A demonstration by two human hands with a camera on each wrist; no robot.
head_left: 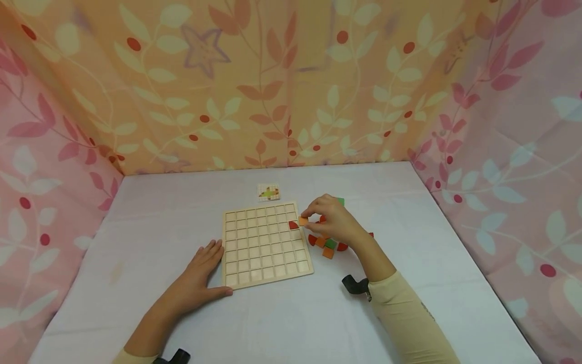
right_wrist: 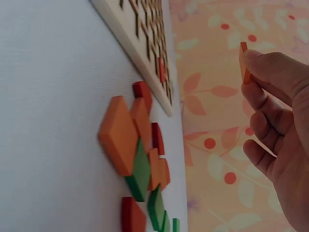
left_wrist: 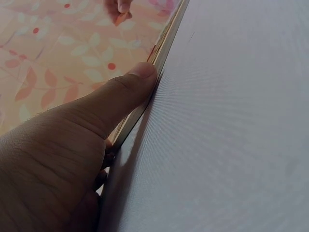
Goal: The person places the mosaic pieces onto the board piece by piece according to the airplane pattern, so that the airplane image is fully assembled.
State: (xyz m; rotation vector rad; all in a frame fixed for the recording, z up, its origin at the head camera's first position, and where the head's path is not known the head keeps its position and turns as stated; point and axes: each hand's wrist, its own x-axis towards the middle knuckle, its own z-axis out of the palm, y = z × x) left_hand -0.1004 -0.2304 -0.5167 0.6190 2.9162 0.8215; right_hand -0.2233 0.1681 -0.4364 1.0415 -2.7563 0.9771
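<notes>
My right hand [head_left: 334, 217] pinches an orange square tile [right_wrist: 245, 63] between thumb and fingertips, raised above the right edge of the wooden grid board [head_left: 263, 247]. A red quarter-round tile [head_left: 293, 225] sits in a cell near that edge, close to the held tile. At the board's left side, my left hand [head_left: 200, 275] lies with its fingers extended against the edge. Its thumb [left_wrist: 137, 79] touches the front edge near the corner. Orange, red and green tiles [right_wrist: 118, 135] lie loose on the cloth right of the board, partly hidden under my right hand in the head view.
Behind the board lies a small pattern card [head_left: 269, 192] with a coloured figure on a grid. White cloth [head_left: 163, 212] covers the table. Leaf-patterned fabric [head_left: 291, 101] stands around the back and sides. A black wrist mount [head_left: 354, 284] sticks out from the right sleeve.
</notes>
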